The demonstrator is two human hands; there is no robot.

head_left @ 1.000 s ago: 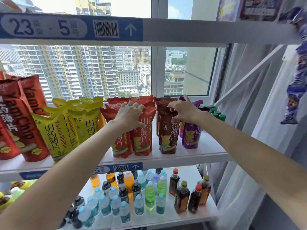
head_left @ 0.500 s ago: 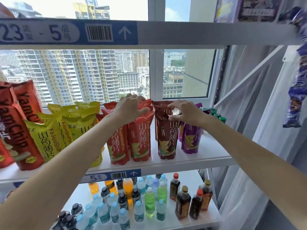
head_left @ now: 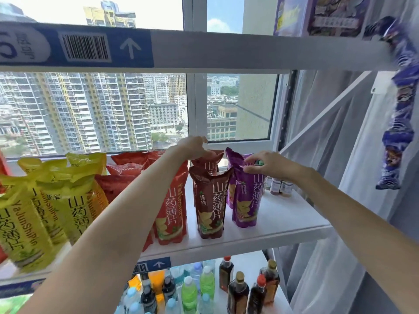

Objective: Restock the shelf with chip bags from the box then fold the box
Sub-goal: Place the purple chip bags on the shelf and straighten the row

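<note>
Chip bags stand in rows on the white shelf: yellow bags at the left, red bags in the middle, dark brown bags and purple bags to the right. My left hand grips the crimped top of the rear brown bag. At the top edge of the front purple bag, my right hand pinches the foil. No box is in view.
Small bottles stand behind the purple bags at the shelf's back right. The shelf below holds several drink and sauce bottles. An upper shelf rail crosses overhead. Purple packets hang at the right by a curtain.
Both hands shifted right: the left went from the red bags to the rear brown bag's top, the right from the brown bag to the purple bag's top. The camera moved closer.
</note>
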